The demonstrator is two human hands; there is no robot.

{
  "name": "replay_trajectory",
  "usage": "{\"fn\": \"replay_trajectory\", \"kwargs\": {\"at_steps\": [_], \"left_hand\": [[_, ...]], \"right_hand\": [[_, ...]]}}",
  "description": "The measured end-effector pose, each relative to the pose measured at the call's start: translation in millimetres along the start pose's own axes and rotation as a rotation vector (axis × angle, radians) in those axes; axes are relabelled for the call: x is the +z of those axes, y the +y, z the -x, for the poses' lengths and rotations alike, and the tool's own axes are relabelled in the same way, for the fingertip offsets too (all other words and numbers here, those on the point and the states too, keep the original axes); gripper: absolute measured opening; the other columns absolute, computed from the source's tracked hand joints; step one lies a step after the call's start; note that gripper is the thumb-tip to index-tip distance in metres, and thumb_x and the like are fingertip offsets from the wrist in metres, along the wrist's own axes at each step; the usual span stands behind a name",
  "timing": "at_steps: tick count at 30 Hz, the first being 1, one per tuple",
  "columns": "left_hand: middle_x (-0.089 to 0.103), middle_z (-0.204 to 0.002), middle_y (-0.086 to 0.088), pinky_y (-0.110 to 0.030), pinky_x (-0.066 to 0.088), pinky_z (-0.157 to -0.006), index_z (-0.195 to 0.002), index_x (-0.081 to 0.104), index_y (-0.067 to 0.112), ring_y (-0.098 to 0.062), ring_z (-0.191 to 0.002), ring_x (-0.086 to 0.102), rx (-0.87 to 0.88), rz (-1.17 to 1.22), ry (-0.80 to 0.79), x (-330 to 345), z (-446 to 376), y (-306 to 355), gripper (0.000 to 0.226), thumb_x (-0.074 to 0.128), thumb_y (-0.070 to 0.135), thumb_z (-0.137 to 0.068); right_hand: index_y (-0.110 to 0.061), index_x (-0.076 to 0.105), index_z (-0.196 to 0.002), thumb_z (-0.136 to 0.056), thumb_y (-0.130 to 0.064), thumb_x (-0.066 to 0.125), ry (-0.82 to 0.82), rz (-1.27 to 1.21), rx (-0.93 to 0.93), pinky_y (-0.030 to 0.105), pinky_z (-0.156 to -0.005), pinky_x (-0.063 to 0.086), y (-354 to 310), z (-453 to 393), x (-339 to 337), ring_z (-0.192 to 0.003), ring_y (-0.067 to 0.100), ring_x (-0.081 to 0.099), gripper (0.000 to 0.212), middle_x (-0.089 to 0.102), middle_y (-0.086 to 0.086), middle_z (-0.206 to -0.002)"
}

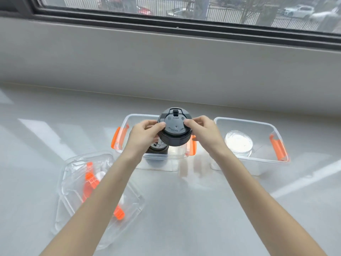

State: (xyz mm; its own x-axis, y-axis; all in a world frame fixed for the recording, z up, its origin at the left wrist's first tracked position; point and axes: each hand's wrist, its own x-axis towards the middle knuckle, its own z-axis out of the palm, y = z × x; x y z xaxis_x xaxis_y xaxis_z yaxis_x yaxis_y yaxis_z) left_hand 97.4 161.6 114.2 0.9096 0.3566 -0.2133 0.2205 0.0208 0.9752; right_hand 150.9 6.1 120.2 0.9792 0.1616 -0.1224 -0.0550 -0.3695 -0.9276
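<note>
Pinching the black lids (pixel 174 131) between both hands: left hand (pixel 145 134) grips the left rim, right hand (pixel 203 131) grips the right rim, thumbs on top. They sit right between my hands, up over the middle bin (pixel 142 115).

Raised "CAUTION" and "HOT", upside down, on the black cup lid (pixel 175 126); smaller marks illegible.

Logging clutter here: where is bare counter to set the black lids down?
Bare counter for the black lids lies in front of the middle bin and right bin, and far left beyond the tilted bin. Crowded: the narrow gap between those two upright bins.
</note>
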Motion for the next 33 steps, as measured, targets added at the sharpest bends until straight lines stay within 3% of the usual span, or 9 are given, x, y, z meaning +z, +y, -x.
{"fn": "replay_trajectory", "kwargs": {"at_steps": [4,8,11,13,16,19,23,27,33], "left_hand": [[0.064,-0.096,-0.004,-0.022,0.048,-0.073,-0.111,0.061,0.005,-0.018,-0.088,0.059,-0.013,-0.069,0.033,-23,-31,-5,0.031,0.060,0.023,-0.085],[0.062,-0.107,-0.010,-0.026,0.047,-0.072,-0.116,0.058,0.002,-0.021,-0.092,0.058,-0.079,-0.161,0.016,-30,-58,-21,0.037,0.057,0.024,-0.087],[0.063,-0.111,-0.010,-0.028,0.045,-0.076,-0.115,0.059,0.003,-0.021,-0.096,0.057,-0.128,-0.237,-0.020,-34,-74,-34,0.036,0.055,0.026,-0.087],[0.064,-0.116,-0.010,-0.031,0.043,-0.087,-0.112,0.061,0.007,-0.021,-0.101,0.057,-0.156,-0.285,-0.026,-37,-82,-42,0.033,0.056,0.027,-0.087],[0.062,-0.123,-0.010,-0.036,0.041,-0.096,-0.116,0.059,0.008,-0.023,-0.110,0.055,-0.216,-0.341,-0.044,-39,-88,-53,0.038,0.057,0.030,-0.084],[0.058,-0.127,-0.009,-0.035,0.040,-0.095,-0.121,0.055,0.010,-0.024,-0.112,0.052,-0.267,-0.364,-0.057,-39,-91,-59,0.045,0.058,0.032,-0.083],[0.051,-0.131,-0.005,-0.033,0.042,-0.086,-0.130,0.047,0.013,-0.024,-0.113,0.050,-0.322,-0.366,-0.071,-39,-94,-57,0.054,0.054,0.038,-0.083],[0.054,-0.114,-0.001,-0.036,0.043,-0.087,-0.120,0.052,0.017,-0.023,-0.103,0.052,-0.395,-0.343,-0.126,-38,-96,-54,0.039,0.049,0.037,-0.086],[0.057,-0.107,-0.003,-0.036,0.042,-0.085,-0.114,0.053,0.014,-0.023,-0.096,0.054,-0.402,-0.317,-0.135,-40,-98,-56,0.032,0.050,0.028,-0.086]], "right_hand": [[-0.005,0.061,-0.093,-0.082,-0.032,0.059,-0.066,-0.010,0.054,0.048,-0.090,0.051,-2,-29,36,-0.085,0.023,0.059,0.030,0.062,0.005,-0.090],[0.018,0.053,-0.098,-0.085,-0.027,0.050,-0.125,0.051,0.124,0.035,-0.070,0.041,13,-51,63,-0.072,0.019,0.043,0.046,0.048,0.008,-0.077],[0.003,0.055,-0.080,-0.088,-0.024,0.046,-0.171,0.113,0.203,0.032,-0.069,0.039,26,-62,76,-0.073,0.020,0.044,0.030,0.048,0.009,-0.079],[-0.009,0.052,-0.080,-0.088,-0.023,0.044,-0.197,0.142,0.233,0.032,-0.069,0.039,32,-67,82,-0.074,0.021,0.044,0.018,0.047,0.009,-0.080],[-0.009,0.054,-0.084,-0.086,-0.022,0.043,-0.204,0.177,0.257,0.032,-0.070,0.041,39,-70,88,-0.075,0.022,0.045,0.017,0.049,0.007,-0.080],[-0.010,0.052,-0.086,-0.085,-0.024,0.043,-0.224,0.196,0.305,0.037,-0.077,0.047,43,-71,92,-0.077,0.021,0.047,0.017,0.051,0.004,-0.079],[-0.014,0.048,-0.078,-0.086,-0.032,0.043,-0.217,0.162,0.369,0.033,-0.076,0.042,42,-73,95,-0.077,0.018,0.049,0.020,0.048,-0.003,-0.076],[-0.014,0.053,-0.090,-0.086,-0.034,0.044,-0.290,0.079,0.456,0.033,-0.075,0.039,40,-74,97,-0.079,0.021,0.046,0.023,0.051,0.004,-0.089],[-0.011,0.049,-0.083,-0.085,-0.027,0.048,-0.281,0.148,0.326,0.030,-0.062,0.031,39,-73,99,-0.067,0.020,0.038,0.017,0.044,0.006,-0.080]]}}
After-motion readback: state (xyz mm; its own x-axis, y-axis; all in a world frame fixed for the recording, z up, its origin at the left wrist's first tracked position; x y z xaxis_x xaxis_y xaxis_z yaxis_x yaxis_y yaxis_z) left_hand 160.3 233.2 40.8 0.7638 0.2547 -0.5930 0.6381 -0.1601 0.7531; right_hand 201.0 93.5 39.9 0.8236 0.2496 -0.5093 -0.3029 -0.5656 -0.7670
